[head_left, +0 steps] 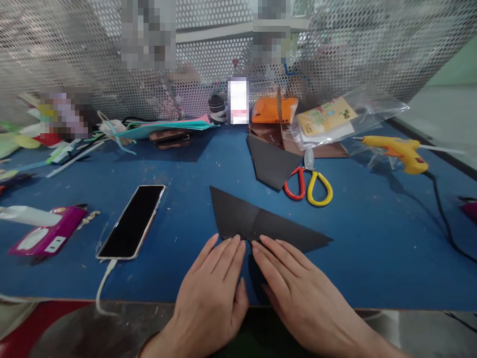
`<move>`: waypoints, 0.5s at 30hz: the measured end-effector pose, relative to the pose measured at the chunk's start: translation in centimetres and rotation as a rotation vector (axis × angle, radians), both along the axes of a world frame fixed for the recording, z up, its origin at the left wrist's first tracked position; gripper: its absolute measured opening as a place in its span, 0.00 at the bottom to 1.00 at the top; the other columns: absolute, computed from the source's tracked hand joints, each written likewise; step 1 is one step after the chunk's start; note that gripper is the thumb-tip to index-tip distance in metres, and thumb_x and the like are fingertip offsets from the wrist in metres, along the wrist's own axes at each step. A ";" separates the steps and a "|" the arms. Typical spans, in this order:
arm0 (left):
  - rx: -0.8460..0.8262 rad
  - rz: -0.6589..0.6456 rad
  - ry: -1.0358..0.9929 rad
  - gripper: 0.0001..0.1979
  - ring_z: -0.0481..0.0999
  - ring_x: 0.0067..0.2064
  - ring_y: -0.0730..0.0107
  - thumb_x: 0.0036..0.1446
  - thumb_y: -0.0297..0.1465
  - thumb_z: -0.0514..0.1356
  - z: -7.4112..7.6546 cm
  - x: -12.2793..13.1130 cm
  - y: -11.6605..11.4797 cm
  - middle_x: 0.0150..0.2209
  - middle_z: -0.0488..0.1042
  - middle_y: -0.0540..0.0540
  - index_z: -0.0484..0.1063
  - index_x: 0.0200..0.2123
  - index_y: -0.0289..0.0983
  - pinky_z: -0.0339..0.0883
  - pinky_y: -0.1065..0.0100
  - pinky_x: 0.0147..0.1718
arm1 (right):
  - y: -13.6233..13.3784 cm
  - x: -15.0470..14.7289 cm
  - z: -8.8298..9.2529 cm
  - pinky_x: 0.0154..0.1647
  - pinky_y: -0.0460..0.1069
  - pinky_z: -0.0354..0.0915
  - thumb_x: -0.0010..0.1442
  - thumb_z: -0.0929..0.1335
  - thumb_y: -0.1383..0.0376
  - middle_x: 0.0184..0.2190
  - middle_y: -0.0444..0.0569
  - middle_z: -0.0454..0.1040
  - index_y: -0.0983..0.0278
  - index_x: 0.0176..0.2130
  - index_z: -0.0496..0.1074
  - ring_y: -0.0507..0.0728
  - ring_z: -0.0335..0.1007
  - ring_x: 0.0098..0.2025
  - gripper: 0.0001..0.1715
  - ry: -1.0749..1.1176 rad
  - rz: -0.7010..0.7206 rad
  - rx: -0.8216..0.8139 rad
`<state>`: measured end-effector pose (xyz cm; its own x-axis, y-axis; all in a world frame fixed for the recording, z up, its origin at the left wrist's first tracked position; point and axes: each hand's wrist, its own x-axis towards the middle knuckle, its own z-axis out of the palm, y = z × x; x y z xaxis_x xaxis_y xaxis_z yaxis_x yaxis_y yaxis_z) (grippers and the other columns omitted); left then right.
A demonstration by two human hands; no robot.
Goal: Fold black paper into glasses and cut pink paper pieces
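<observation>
A black angular piece of card or foam sheet [261, 219] lies on the blue table in front of me, its right end tapering to a point. My left hand [216, 283] rests its outstretched fingertips on the near edge, left of the middle. On the same edge, a little to the right, the straight fingers of my right hand [294, 283] press down. Both hands are open, and the edge under the fingertips is partly hidden. Beyond it lies a second black piece [274, 161], touching scissors [307, 184] with one red and one yellow handle.
A phone [132, 221] on a white cable and a magenta device [52, 231] lie left. A yellow glue gun [398, 149] with a black cord is at right. Coloured sheets [167, 127], an orange packet [274, 109] and a plastic bag [335, 119] line the mesh screen [208, 54].
</observation>
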<state>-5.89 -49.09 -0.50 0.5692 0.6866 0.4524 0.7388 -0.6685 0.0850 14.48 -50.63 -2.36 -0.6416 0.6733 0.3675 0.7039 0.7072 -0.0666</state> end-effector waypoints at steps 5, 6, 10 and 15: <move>-0.033 -0.012 0.020 0.21 0.74 0.55 0.55 0.60 0.24 0.52 0.1 -0.3 0.3 0.56 0.76 0.36 0.74 0.54 0.26 0.63 0.54 0.56 | 0.2 -0.4 -0.1 0.66 0.60 0.58 0.67 0.61 0.69 0.60 0.62 0.71 0.79 0.60 0.67 0.67 0.64 0.63 0.26 0.038 -0.002 0.046; -0.031 -0.007 0.034 0.21 0.74 0.55 0.54 0.60 0.24 0.52 0.1 -0.3 0.3 0.56 0.76 0.36 0.74 0.54 0.26 0.64 0.54 0.54 | 0.3 -0.5 -0.1 0.66 0.61 0.58 0.67 0.60 0.69 0.59 0.62 0.72 0.79 0.60 0.68 0.68 0.65 0.62 0.26 0.038 0.004 0.056; -0.012 0.005 0.047 0.21 0.74 0.54 0.55 0.62 0.26 0.52 0.0 0.0 0.4 0.57 0.76 0.36 0.74 0.54 0.26 0.64 0.56 0.54 | 0.7 -0.6 0.1 0.64 0.60 0.60 0.66 0.58 0.72 0.56 0.62 0.75 0.79 0.56 0.71 0.67 0.68 0.60 0.24 0.038 0.005 0.101; 0.011 0.009 0.058 0.20 0.76 0.53 0.56 0.63 0.28 0.52 -0.2 0.0 0.4 0.56 0.77 0.35 0.75 0.53 0.26 0.58 0.55 0.60 | 0.7 -0.5 0.1 0.65 0.61 0.59 0.66 0.59 0.72 0.57 0.62 0.74 0.79 0.57 0.71 0.67 0.67 0.60 0.24 0.048 0.013 0.073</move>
